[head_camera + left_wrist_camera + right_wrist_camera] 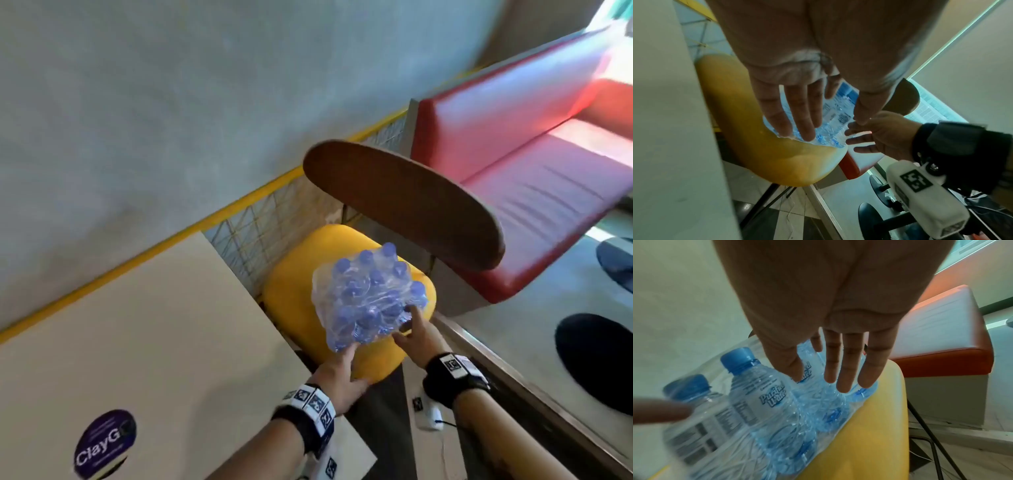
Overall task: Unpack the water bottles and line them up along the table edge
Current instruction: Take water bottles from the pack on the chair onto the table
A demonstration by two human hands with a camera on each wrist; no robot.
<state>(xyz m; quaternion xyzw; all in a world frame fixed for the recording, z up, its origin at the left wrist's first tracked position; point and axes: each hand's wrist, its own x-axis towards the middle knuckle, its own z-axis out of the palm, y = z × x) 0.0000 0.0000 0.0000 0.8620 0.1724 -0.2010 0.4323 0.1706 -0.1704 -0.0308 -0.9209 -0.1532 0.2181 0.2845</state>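
Both hands reach toward the shrink-wrapped pack of water bottles, which sits on the yellow chair seat, not yet on the desk. The left hand has its fingers straight and spread, laid against the pack's near side low down, tips almost at the seat; nothing is curled round the wrap. The right hand is likewise extended, its fingers pointing down over the pack's right-hand end, at or just short of the film; whether they touch I cannot tell.

From the fingers, the pack lies directly ahead and between the two hands, bottles standing upright with blue caps up. Its long axis runs roughly from the left fingers away toward the chair's dark wooden backrest. The left hand looks the nearer, already in contact. My judgement is that the coming move is a two-handed scoop under or around the ends, and it depends on the hands closing in from opposite sides.

Outward from the left fingers, to their left, lies the pale desk with a round purple sticker near its front. Beyond the right fingers stands a red upholstered bench; a yellow-framed wire grid runs along the grey wall behind the chair.
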